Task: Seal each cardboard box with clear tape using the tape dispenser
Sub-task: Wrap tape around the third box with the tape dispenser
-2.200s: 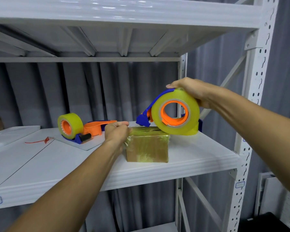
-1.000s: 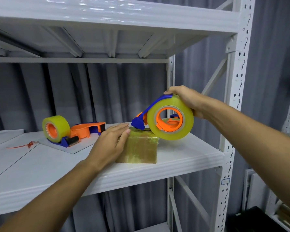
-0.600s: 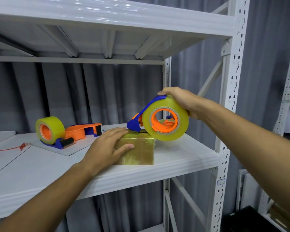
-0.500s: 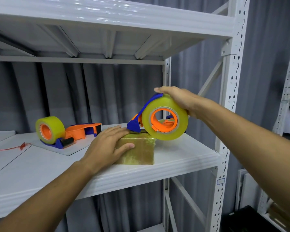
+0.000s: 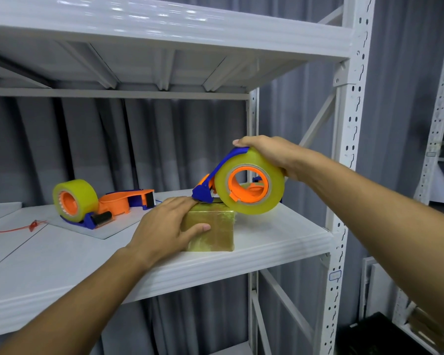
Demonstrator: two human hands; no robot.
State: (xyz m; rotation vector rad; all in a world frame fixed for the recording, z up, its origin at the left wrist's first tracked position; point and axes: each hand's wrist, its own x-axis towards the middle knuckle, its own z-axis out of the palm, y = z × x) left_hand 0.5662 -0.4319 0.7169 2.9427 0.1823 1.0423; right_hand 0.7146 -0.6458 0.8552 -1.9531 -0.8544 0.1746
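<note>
The right hand (image 5: 272,153) curls its grip over the top of the tape dispenser (image 5: 244,187), fingers wrapped round the blue frame and the big roll of clear tape on its orange hub. Just below and ahead of that grip, the dispenser's blue nose touches the top of the cardboard box (image 5: 212,230), at the edge farthest from the camera. The box is small, already wrapped in glossy tape, and it sits on the white shelf (image 5: 280,239) directly beneath the roll, near the shelf's front edge. The left hand (image 5: 166,226) lies on the box's left side with its grip spread: straight fingers flat on the top, fingertips touching the blue nose, thumb stretched across the front face. Well off to the left of both grips, further back on the shelf, a second tape dispenser (image 5: 98,201) with its own roll lies on a thin white sheet (image 5: 98,230), touched by neither hand. Left of that again, a red string (image 5: 23,226) lies on the shelf. To the right of the right-hand grip stands the perforated white upright (image 5: 349,149) of the rack, with grey curtain (image 5: 139,139) behind.
</note>
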